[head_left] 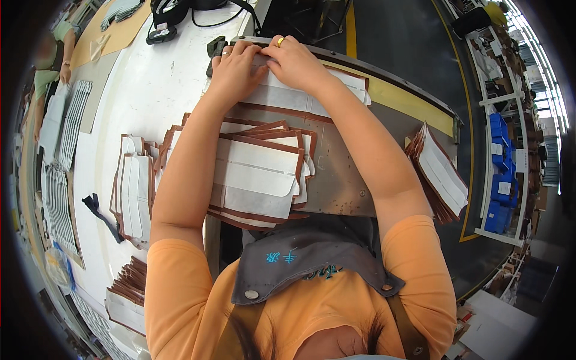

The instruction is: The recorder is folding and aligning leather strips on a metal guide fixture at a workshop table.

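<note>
At the far side of the metal work surface (345, 171) lies a white panel with brown edges (285, 98). My left hand (235, 75) is on its far left part, fingers bent and pressed together at the edge. Beside it, nearly touching, my right hand (294, 65) has its fingers curled on the same far edge; a gold ring is on one finger. Both hands close on the panel, though the fingertips are partly hidden. Closer to me, under my left forearm, lies a loose stack of similar brown-edged white panels (258, 171).
More brown-edged panels stand at left (135, 195), lower left (126, 294) and on the right (441, 171). A yellow strip (414, 111) runs along the surface's far edge. A dark cloth strip (102, 217) lies on the white table (99, 162). Another person (60, 54) works at far left. Blue bins (501, 174) fill the right shelf.
</note>
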A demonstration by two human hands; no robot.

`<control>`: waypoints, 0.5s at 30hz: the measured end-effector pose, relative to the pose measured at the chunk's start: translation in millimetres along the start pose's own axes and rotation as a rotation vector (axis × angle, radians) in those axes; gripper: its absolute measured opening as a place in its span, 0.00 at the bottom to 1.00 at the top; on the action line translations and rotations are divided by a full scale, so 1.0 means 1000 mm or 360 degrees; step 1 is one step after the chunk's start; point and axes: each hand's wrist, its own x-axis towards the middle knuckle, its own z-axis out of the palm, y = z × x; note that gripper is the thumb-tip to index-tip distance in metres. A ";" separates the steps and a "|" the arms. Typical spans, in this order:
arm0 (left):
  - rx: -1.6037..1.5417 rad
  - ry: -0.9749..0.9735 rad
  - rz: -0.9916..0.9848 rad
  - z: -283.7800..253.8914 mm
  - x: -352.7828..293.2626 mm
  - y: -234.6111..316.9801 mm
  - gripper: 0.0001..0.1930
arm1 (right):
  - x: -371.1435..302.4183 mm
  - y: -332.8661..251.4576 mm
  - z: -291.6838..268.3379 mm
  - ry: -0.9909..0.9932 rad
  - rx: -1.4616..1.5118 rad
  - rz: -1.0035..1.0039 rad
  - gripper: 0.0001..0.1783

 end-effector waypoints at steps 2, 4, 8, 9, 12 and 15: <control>0.0089 -0.0079 -0.0015 -0.004 -0.001 0.005 0.19 | -0.010 0.004 -0.002 0.0057 -0.0068 -0.0038 0.12; 0.0173 -0.0153 -0.0024 -0.009 -0.002 0.011 0.17 | -0.025 0.011 -0.013 0.0114 -0.0146 -0.0075 0.11; 0.0411 -0.0107 0.0044 -0.011 -0.006 0.017 0.13 | -0.073 0.033 -0.058 0.0010 -0.0419 0.0124 0.06; 0.0442 -0.0112 0.0041 -0.012 -0.006 0.018 0.13 | -0.086 0.037 -0.069 0.0005 -0.0426 0.0134 0.06; 0.0476 -0.0064 0.0070 -0.011 -0.007 0.023 0.13 | -0.113 0.038 -0.082 -0.0045 -0.0446 0.0334 0.08; 0.0523 -0.0020 0.0110 -0.004 -0.005 0.023 0.12 | -0.131 0.032 -0.066 0.0393 -0.0514 0.0257 0.11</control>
